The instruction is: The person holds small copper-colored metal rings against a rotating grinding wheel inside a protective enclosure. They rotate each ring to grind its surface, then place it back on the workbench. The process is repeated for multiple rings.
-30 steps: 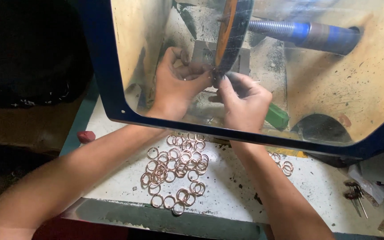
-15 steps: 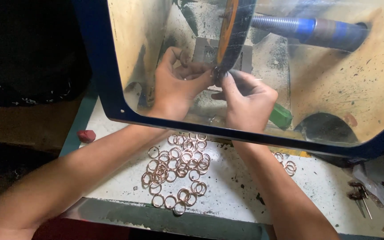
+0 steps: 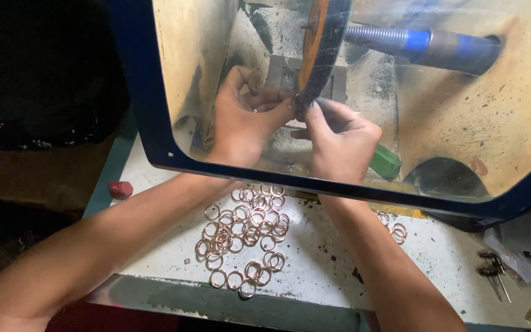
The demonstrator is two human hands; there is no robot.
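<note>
Both my hands behind the guard: left hand and right hand grips pinched together on a small ring, touching the wheel edge directly above.

Small metal workshop, polishing wheel inside dusty shielded booth, copper rings heaped on stained workbench

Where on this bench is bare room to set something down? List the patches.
Bare white bench top lies between the big heap of copper rings and the right forearm, and left of the heap toward the red block. It is crowded at the heap, by the small ring cluster, and around the tools at right.
</note>
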